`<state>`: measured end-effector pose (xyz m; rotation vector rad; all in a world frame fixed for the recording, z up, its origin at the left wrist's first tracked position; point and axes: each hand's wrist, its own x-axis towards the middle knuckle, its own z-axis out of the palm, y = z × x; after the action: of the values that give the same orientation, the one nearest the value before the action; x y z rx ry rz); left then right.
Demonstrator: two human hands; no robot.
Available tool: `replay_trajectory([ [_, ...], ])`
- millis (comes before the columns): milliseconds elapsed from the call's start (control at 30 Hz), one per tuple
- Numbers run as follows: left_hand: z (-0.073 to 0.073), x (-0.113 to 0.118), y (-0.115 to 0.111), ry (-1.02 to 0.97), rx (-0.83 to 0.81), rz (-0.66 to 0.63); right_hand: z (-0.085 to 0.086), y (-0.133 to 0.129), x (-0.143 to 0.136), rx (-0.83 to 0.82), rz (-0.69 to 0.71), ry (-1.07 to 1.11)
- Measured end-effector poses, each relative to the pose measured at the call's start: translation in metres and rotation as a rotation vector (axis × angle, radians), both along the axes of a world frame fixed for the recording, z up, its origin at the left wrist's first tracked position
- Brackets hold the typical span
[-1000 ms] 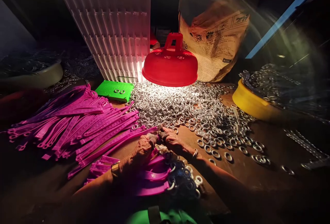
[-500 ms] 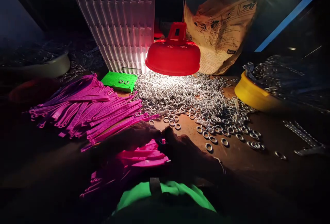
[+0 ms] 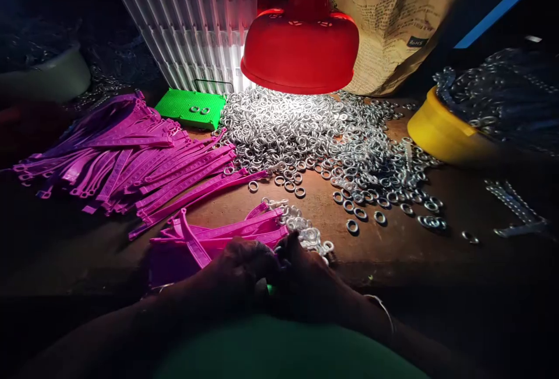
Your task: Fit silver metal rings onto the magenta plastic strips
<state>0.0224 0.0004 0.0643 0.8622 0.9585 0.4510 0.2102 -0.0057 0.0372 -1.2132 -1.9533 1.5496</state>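
My left hand (image 3: 244, 259) and my right hand (image 3: 303, 274) meet at the front edge of the table, in deep shadow. Their fingertips are pinched together around something small and dark that I cannot make out. Just beyond them lies a small bundle of pink straps (image 3: 236, 230), with silvery-white rings (image 3: 311, 233) at its right end. A larger heap of pink straps (image 3: 117, 152) spreads over the left of the table. Loose metal rings (image 3: 283, 128) form a wide pile in the middle, with scattered ones nearer my right hand.
A red lamp (image 3: 301, 53) lights the pile from above. Two rings lie on a green perforated block (image 3: 187, 105). Behind stand a ribbed translucent panel (image 3: 201, 18) and a printed paper bag (image 3: 393, 29). A filled yellow bowl (image 3: 441, 128) is right, a pale bowl (image 3: 56, 76) left.
Both hands have drawn back toward my body, uncovering the small strap bundle and its rings. My view has shifted, so the lamp looks larger and higher.
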Motion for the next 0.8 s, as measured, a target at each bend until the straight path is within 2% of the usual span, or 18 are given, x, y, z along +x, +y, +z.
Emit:
replay_trajectory([
  [167, -0.007, 0.004, 0.003, -0.107, -0.141, 0.052, 0.010, 0.008, 0.000, 0.045, 0.167, -0.065],
  [267, -0.014, 0.005, 0.002, -0.126, -0.181, 0.066, 0.016, 0.011, 0.002, 0.176, 0.189, -0.131],
  [367, -0.016, 0.005, 0.001, -0.152, -0.164, 0.073, 0.018, 0.013, 0.005, 0.343, 0.230, -0.133],
  [500, -0.010, 0.002, 0.006, -0.152, -0.086, 0.010, 0.022, 0.022, 0.010, 0.421, 0.326, -0.233],
  [567, -0.008, -0.006, 0.015, -0.090, 0.022, -0.011, 0.025, 0.031, 0.012, 0.477, 0.323, -0.301],
  [667, -0.011, -0.022, 0.040, 0.175, 0.311, -0.003, 0.024, 0.054, 0.012, 0.630, 0.230, -0.370],
  [800, -0.031, -0.039, 0.073, 0.529, 0.625, 0.087, 0.000, 0.106, -0.003, 0.857, 0.113, -0.395],
])
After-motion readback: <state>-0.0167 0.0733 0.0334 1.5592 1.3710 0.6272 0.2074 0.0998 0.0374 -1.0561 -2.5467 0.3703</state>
